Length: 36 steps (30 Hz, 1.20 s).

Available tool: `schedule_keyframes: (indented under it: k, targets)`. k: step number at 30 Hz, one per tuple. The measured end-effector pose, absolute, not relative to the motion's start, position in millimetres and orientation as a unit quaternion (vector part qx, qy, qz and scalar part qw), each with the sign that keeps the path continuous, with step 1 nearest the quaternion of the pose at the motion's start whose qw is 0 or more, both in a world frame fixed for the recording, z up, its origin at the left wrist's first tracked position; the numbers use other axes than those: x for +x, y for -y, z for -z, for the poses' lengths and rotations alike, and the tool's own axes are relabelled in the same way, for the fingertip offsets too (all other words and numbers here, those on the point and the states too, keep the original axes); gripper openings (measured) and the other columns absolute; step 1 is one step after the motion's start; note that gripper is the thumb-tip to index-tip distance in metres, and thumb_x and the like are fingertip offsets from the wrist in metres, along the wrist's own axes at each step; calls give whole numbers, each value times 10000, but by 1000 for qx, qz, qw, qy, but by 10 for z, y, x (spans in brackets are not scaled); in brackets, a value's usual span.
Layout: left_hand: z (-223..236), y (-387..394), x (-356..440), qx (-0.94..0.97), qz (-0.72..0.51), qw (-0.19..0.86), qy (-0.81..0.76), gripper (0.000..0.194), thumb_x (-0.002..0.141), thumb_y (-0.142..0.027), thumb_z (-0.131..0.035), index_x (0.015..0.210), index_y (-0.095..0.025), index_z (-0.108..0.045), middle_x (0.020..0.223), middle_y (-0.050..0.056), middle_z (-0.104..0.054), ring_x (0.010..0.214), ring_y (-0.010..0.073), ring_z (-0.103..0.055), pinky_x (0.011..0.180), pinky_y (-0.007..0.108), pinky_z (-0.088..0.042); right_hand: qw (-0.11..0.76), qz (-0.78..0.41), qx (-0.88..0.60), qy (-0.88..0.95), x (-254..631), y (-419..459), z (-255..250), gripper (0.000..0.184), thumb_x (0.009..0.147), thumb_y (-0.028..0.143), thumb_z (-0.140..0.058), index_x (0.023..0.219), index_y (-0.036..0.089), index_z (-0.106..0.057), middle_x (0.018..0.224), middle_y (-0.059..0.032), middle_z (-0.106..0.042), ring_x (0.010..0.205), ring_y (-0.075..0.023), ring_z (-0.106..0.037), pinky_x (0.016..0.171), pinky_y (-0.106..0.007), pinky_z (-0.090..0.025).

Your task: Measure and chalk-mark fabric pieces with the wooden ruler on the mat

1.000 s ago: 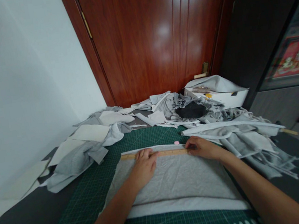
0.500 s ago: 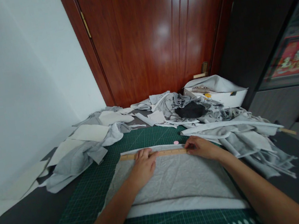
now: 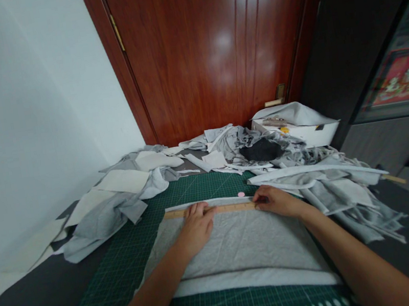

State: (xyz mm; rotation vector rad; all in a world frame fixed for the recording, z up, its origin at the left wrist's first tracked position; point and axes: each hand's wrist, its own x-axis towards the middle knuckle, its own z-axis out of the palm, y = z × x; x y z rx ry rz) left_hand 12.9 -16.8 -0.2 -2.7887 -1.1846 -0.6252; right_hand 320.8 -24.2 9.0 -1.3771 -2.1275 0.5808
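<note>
A piece of grey fabric (image 3: 247, 249) lies spread on the green cutting mat (image 3: 106, 292), with pale strips along its far and near edges. Across its far edge runs a wooden ruler (image 3: 234, 207). My left hand (image 3: 199, 226) rests flat on the ruler left of its middle, fingers stretched over it and pressing it against the cloth. At the ruler's right end, the fingers of my right hand (image 3: 276, 201) are bent and pinched on it; their tips are partly hidden. A small pink disc (image 3: 241, 194), perhaps tailor's chalk, lies just beyond the fabric's far edge.
Grey and cream fabric scraps (image 3: 120, 187) are heaped on the left. More scraps (image 3: 333, 179) pile up on the right, near a black cloth (image 3: 260, 150) and a white box (image 3: 313, 133). Behind the table stands a brown wooden door (image 3: 189, 57); a dark cabinet (image 3: 394, 154) is on the right.
</note>
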Motion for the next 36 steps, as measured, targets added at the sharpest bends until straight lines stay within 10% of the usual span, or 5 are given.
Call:
schedule_keyframes:
  k: [36]
  targets:
    - [-198,378,292,-879,77,110,458,382,947,-225,-426,1317,-228,-522,1128,114,-565,1044,268,-473,910,418,-355,203,-118,-586,776,2890,-335,-106,132,807,296,-649,788,166,-643,802,-50,-642,716,-152,-567,625,-240,-383]
